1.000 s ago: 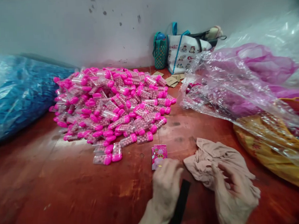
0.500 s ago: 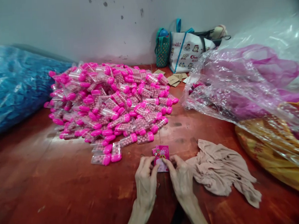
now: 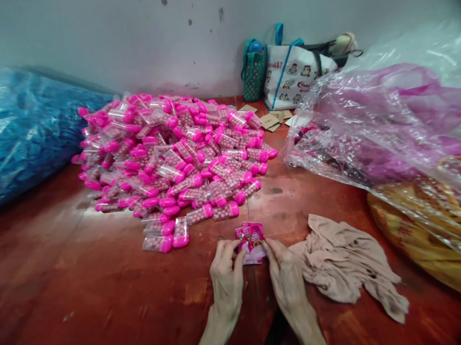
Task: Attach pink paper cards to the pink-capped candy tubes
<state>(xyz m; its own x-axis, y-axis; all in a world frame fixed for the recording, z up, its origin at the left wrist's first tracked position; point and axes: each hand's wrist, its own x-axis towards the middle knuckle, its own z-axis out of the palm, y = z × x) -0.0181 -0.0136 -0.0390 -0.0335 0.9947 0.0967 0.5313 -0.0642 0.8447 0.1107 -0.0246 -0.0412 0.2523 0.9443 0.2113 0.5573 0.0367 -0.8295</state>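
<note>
Small pink printed cards or labels (image 3: 251, 241) lie overlapped between my two hands, low in the middle of the head view. My left hand (image 3: 227, 268) pinches their left edge between thumb and fingers. On the other side, my right hand (image 3: 283, 262) has its thumb and fingers closed on the right edge. Just beyond is a big heap of clear plastic bottles (image 3: 176, 160) with bright pink caps, filled with small pinkish balls. Its nearest bottle (image 3: 180, 231) stands apart from my fingers.
A crumpled beige cloth (image 3: 347, 259) lies right of my right hand. Clear and purple plastic sheeting (image 3: 386, 128) covers part of a yellow bag (image 3: 419, 234). A blue plastic sack (image 3: 27, 137) bulges at left. Along the wall stand a white bag (image 3: 291, 76), a green pouch (image 3: 253, 73) and cardboard pieces (image 3: 272, 121).
The pink cards have slid apart and now look fanned, their printed faces showing more. My right hand has shifted slightly to the right. The whole view has moved a little.
</note>
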